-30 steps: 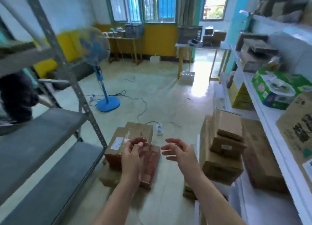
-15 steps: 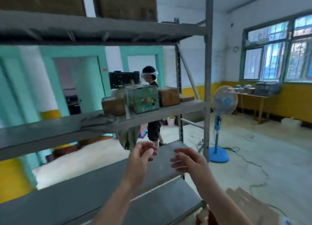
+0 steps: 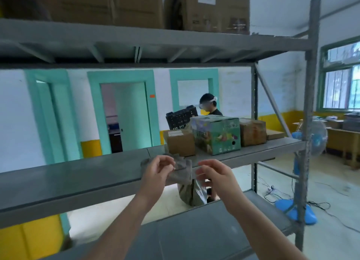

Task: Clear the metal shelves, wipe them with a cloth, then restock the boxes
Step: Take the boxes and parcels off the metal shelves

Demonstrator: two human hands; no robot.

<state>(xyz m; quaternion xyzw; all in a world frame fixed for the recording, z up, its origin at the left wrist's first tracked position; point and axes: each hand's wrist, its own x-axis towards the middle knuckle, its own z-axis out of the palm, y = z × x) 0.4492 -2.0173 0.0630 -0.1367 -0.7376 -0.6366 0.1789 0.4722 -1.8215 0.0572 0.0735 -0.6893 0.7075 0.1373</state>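
Note:
The grey metal rack's middle shelf (image 3: 78, 181) runs across the view at chest height. A grey cloth (image 3: 184, 171) lies bunched on its front edge and hangs down below it. My left hand (image 3: 157, 171) is at the cloth's left side, fingers loosely curled, fingertips touching it. My right hand (image 3: 215, 175) hovers just right of the cloth, also loosely curled, holding nothing. On the shelf's right half stand a small brown box (image 3: 180, 142), a green printed box (image 3: 216, 136), another brown box (image 3: 252, 132) and a flat carton (image 3: 274, 134).
Large cardboard boxes (image 3: 136, 6) fill the top shelf. A bare lower shelf (image 3: 194, 230) lies under my arms. The rack's right post (image 3: 309, 103) stands before a blue fan (image 3: 315, 140). Behind the rack a person (image 3: 209, 105) holds a black crate (image 3: 181, 119).
I turned from the boxes on the floor to face the rack. Both hands rose and moved forward to the cloth on the middle shelf's edge.

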